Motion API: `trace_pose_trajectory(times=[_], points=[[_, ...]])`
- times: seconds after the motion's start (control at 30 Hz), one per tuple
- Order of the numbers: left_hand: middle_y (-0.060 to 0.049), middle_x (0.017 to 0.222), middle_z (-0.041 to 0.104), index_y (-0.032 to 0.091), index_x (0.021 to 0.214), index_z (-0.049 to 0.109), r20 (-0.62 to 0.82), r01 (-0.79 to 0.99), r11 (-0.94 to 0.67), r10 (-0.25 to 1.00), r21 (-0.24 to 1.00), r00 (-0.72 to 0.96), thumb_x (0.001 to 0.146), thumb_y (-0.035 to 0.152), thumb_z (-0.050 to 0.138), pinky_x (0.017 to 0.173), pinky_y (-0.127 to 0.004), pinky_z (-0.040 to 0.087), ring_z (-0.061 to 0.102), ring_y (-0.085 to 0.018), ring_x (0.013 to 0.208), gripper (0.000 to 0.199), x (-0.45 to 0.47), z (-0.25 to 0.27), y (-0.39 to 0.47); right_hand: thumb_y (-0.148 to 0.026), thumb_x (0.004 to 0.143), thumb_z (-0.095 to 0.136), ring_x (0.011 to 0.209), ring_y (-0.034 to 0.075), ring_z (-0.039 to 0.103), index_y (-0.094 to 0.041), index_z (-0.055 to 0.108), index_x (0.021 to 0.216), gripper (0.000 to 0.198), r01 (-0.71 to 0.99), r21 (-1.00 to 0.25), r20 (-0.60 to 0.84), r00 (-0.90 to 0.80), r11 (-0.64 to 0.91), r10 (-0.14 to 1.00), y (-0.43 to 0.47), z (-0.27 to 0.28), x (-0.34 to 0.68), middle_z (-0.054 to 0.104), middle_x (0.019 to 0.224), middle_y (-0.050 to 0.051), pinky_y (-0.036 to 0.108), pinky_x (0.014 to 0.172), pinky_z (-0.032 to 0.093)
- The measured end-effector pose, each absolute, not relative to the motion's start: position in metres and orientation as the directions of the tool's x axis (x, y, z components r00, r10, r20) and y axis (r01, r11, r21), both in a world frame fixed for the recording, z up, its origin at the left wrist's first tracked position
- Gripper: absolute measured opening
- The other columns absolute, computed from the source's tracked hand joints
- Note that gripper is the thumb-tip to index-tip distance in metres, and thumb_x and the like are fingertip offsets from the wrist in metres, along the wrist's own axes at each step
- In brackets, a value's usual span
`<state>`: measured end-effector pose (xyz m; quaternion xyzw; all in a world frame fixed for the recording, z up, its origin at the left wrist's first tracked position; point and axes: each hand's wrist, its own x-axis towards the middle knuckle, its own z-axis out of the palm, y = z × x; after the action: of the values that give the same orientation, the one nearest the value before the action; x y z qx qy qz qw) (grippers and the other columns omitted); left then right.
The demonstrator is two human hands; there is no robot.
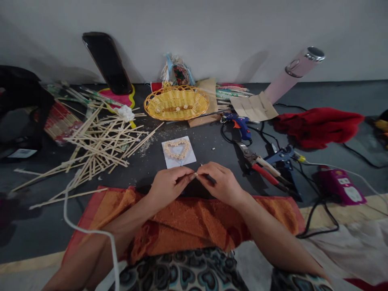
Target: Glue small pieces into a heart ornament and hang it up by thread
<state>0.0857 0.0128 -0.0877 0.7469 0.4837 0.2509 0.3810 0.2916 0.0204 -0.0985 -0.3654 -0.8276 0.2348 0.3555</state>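
My left hand and my right hand meet at the fingertips over the front of the dark table. Both are closed in a pinch around one tiny pale piece, too small to name and mostly covered by the fingers. Just beyond my left hand lies a white square card. On it rests a heart-shaped outline built of small pale, wood-coloured bits. An orange towel spreads beneath my wrists along the table edge.
Many thin wooden sticks are heaped at left. A yellow wicker basket stands behind the card. At right lie a blue glue gun, red-handled pliers, a red cloth and cables. A phone and pink flask lean back.
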Motion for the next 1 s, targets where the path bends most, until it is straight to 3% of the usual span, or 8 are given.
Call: trace_pose_trajectory(times=[0.23,0.5,0.83,1.0], points=[[0.002,0.081,0.072,0.023,0.096,0.069,-0.022,0.527,-0.227,0.905,0.819,0.424,0.097,0.036,0.048,0.063,-0.021,0.043,0.064,-0.011,0.070,0.025,0.0841,-0.0847,0.0133,-0.016,0.091,0.056,0.084,0.014,0.066,-0.023,0.056,0.101,0.013,0.445,-0.649,0.451,-0.428,0.617,0.783,0.0182,-0.1014,0.2904,0.069,0.091,0.003,0.028,0.077,0.054],[0.002,0.083,0.072,0.023,0.094,0.067,-0.069,0.584,-0.229,0.894,0.779,0.443,0.097,0.034,0.046,0.066,-0.021,0.043,0.065,-0.012,0.074,0.024,0.0824,-0.0854,0.0126,-0.017,0.092,0.056,0.084,0.015,0.065,-0.023,0.057,0.100,0.009,0.440,-0.639,0.444,-0.460,0.631,0.769,0.0210,-0.1011,0.2923,0.069,0.090,0.003,0.028,0.077,0.053],[0.003,0.074,0.068,0.023,0.090,0.066,-0.035,0.615,-0.308,0.876,0.726,0.481,0.097,0.034,0.046,0.060,-0.021,0.039,0.062,-0.011,0.067,0.025,0.0807,-0.0841,0.0140,-0.017,0.093,0.054,0.084,0.015,0.065,-0.023,0.059,0.098,0.009,0.402,-0.665,0.431,-0.481,0.629,0.763,0.0209,-0.1000,0.2924,0.069,0.088,0.003,0.029,0.078,0.053],[0.002,0.083,0.071,0.023,0.094,0.066,-0.045,0.619,-0.314,0.868,0.719,0.494,0.096,0.030,0.046,0.062,-0.021,0.040,0.063,-0.012,0.071,0.021,0.0794,-0.0837,0.0145,-0.016,0.093,0.054,0.082,0.015,0.064,-0.023,0.057,0.098,0.009,0.405,-0.665,0.426,-0.484,0.628,0.764,0.0210,-0.0990,0.2920,0.068,0.087,0.003,0.028,0.076,0.053]])
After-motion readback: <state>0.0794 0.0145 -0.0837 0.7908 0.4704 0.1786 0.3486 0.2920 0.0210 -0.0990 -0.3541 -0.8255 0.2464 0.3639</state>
